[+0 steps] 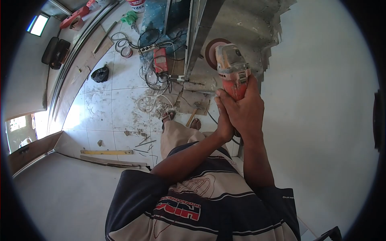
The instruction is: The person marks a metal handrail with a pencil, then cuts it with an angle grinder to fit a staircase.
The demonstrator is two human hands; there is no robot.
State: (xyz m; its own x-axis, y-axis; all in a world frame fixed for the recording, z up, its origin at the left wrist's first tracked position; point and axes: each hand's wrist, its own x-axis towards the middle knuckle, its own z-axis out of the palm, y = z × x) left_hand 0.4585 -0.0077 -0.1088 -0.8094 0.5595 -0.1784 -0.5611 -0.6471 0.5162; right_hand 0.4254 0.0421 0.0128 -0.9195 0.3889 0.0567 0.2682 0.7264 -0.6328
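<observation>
Red, dust-caked angle grinder (233, 73) | reddish-brown disc (210, 55) | right hand (250, 107) fingers wrapped round grinder | left hand (226, 122) fingers half-hidden, can't tell

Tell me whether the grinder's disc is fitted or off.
Fitted: the reddish disc shows at the head of the grinder in the right hand.

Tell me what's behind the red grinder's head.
A reddish disc shows past the grinder's head, with rough grey concrete beyond. The head covers the rest; whether the disc touches the concrete is hidden.
</observation>
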